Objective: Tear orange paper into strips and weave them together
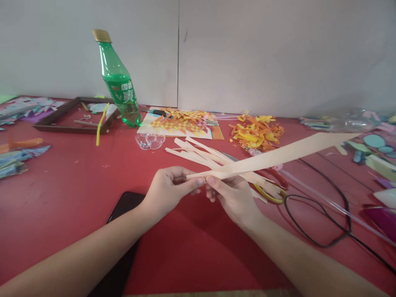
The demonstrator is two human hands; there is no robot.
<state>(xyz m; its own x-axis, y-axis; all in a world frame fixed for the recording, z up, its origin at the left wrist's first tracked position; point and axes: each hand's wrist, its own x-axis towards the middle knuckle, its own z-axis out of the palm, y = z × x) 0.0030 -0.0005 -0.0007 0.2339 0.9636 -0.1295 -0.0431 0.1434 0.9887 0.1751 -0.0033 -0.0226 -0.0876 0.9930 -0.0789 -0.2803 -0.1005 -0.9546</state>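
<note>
Picture frame: brown frame (pixel 71 129), flat on the red table (pixel 77 181), far left.
Bottle: green bottle (pixel 119 84) with gold cap, right of the frame.
Phone: black phone (pixel 123 206), partly under the left forearm.
Left hand: left hand (pixel 167 189), thumb and fingers pinched closed on the narrow end of the cream paper strip (pixel 278 156).
Right hand: right hand (pixel 232 194), just beside the left, thumb on top, pinching the same strip.
Held strip: above the table, widening and slanting up rightward, well past the right-hand grip.
Behind the hands: loose cream strips (pixel 198 156), lying across scissors (pixel 272 194).
Beyond: orange and yellow paper scraps (pixel 258 132).
Right side: looped black cable (pixel 321 245).
</note>
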